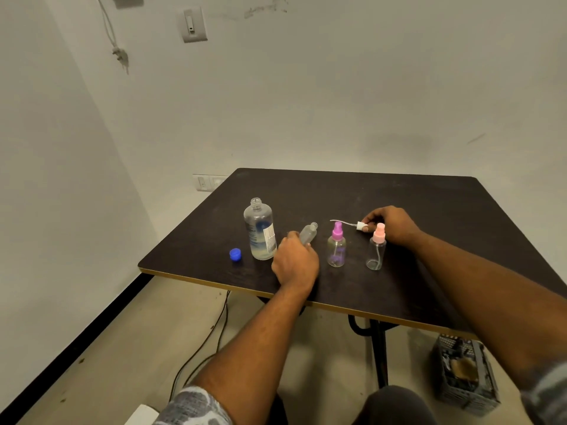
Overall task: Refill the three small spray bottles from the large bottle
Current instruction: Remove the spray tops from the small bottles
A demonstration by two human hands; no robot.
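The large clear bottle (259, 230) stands uncapped on the dark table (429, 240), partly filled with liquid. Its blue cap (235, 254) lies to its left. My left hand (294, 262) grips a small frosted bottle (308, 233), open-necked and tilted to the right. My right hand (391, 223) pinches a white spray head (359, 225) with its thin dip tube pointing left. A small clear bottle with a purple sprayer (336, 245) stands between my hands. Another with a pink sprayer (376, 248) stands just in front of my right hand.
The table's front edge (306, 302) runs diagonally with a light trim. Below it are black table legs (379, 348), a cable (211, 335) on the floor and a dark crate (466, 375) at the lower right. The wall stands close on the left.
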